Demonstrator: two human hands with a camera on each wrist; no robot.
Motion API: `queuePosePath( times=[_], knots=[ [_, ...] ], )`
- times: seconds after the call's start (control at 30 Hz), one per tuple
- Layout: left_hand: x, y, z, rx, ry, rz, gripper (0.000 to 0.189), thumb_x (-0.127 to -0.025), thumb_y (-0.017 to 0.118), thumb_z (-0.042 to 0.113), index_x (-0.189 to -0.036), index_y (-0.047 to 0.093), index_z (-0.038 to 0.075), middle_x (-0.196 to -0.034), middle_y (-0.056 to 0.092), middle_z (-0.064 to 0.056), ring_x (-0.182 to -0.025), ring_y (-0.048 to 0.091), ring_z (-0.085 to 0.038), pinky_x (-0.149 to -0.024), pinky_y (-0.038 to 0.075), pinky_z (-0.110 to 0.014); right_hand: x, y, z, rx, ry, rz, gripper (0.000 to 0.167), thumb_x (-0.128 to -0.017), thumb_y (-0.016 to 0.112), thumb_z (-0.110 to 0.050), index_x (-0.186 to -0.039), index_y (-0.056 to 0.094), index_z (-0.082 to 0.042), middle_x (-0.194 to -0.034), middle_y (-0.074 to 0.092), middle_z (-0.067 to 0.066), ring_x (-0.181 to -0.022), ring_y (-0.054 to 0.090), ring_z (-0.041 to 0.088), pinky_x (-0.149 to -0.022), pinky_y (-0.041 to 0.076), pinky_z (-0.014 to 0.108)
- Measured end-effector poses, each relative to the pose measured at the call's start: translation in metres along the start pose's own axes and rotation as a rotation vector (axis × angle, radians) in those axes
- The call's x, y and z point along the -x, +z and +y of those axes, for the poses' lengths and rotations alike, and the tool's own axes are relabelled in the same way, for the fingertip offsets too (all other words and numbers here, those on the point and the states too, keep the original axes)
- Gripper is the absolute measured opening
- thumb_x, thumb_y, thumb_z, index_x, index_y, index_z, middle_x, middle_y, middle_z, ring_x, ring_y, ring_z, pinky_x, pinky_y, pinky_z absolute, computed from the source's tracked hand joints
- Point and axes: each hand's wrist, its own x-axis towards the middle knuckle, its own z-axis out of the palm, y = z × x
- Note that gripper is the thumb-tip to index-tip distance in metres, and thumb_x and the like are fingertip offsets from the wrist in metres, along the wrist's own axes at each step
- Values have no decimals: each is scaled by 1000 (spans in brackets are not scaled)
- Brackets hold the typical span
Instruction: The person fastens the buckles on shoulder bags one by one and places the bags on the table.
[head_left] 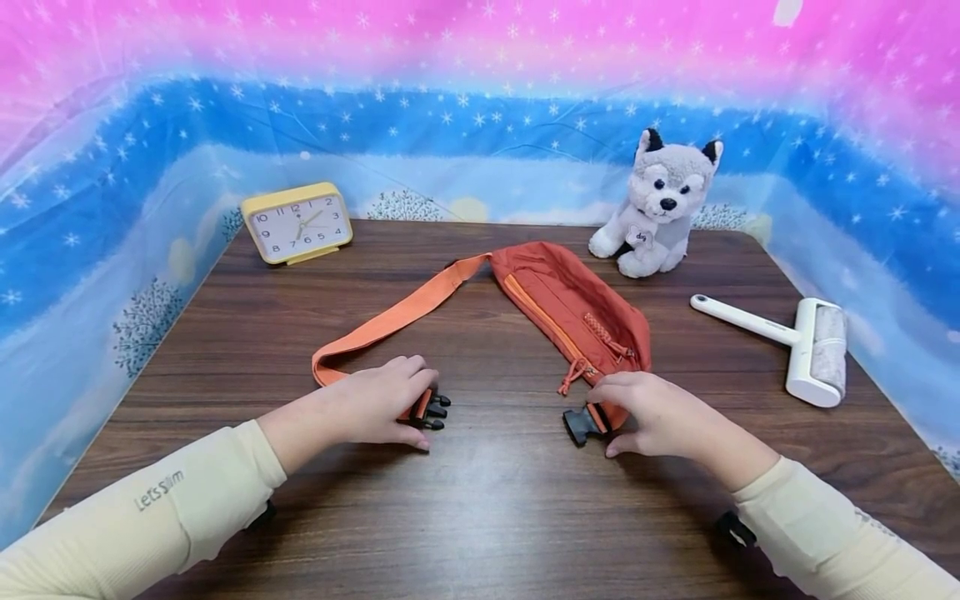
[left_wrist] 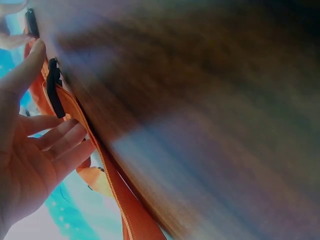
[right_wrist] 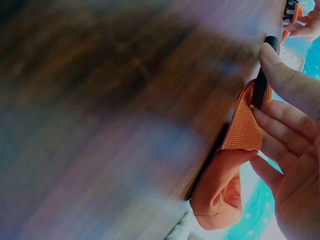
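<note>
A rust-red waist bag (head_left: 570, 308) lies on the wooden table, its orange strap (head_left: 390, 321) looping left. The buckle is unfastened, its two black halves apart. At the pronged half (head_left: 432, 411), my left hand (head_left: 382, 400) spans the strap, thumb spread from the fingers; in the left wrist view, the fingertips (left_wrist: 75, 131) are right at the webbing. My right hand (head_left: 652, 412) is around the socket half (head_left: 581, 425), beside the bag's near end. From the right wrist, the thumb overlaps that black piece (right_wrist: 261, 85), with loosely extended fingers behind it.
A yellow alarm clock (head_left: 297, 223) stands at the back left. The grey-and-white plush dog (head_left: 652, 208) sits at the back right, and a white lint roller (head_left: 813, 350) lies near the right edge. Snowflake-patterned cloth (head_left: 465, 125) surrounds the table (head_left: 480, 500).
</note>
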Motion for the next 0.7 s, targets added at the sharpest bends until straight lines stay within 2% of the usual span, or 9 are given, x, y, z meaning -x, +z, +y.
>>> queuePosePath(
  times=[0.27,0.7],
  knots=[
    [1,2,1,-8,43,42,47,-78,73,46,-101,53,10,-89,38,4,-79,40,-14,-62,40,-28,-2,4,-3,11,0,-7,53,-65,86,-24,-109,63,-5,-101,56,-1,-89,54,12,-78,47,34],
    [1,2,0,-51,57,35,40,-81,73,34,-106,54,9,-90,38,4,-80,40,-15,-63,40,-29,-6,3,-3,12,-48,7,47,-64,87,-19,-103,63,-6,-92,54,-3,-78,49,10,-70,45,29]
  ],
)
